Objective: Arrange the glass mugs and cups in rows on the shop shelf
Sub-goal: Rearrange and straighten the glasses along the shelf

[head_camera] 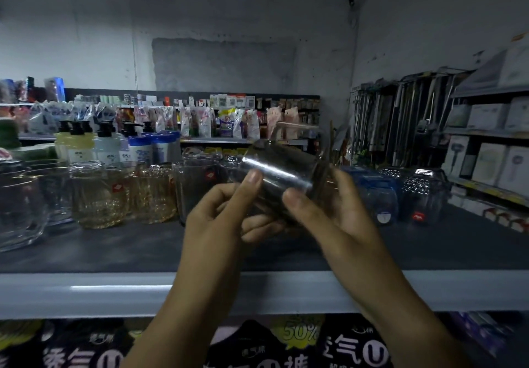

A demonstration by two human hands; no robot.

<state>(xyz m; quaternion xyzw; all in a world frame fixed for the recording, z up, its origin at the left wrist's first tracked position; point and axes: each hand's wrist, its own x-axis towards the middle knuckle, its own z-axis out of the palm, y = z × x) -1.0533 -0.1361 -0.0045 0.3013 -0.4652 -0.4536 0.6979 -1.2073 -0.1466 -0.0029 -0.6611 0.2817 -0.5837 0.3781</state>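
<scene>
I hold a clear glass cup tilted on its side above the dark shelf. My left hand grips its lower end, thumb on top. My right hand grips the other side, thumb pressed on the glass. Several amber-tinted glass mugs stand in a row on the shelf to the left, with a taller clear glass just behind my left hand. Blue-tinted glasses and clear patterned ones stand to the right.
Large clear glass bowls sit at the far left. Pump bottles stand behind the mugs. The shelf's grey front edge runs below my wrists. Boxed goods fill shelves on the right.
</scene>
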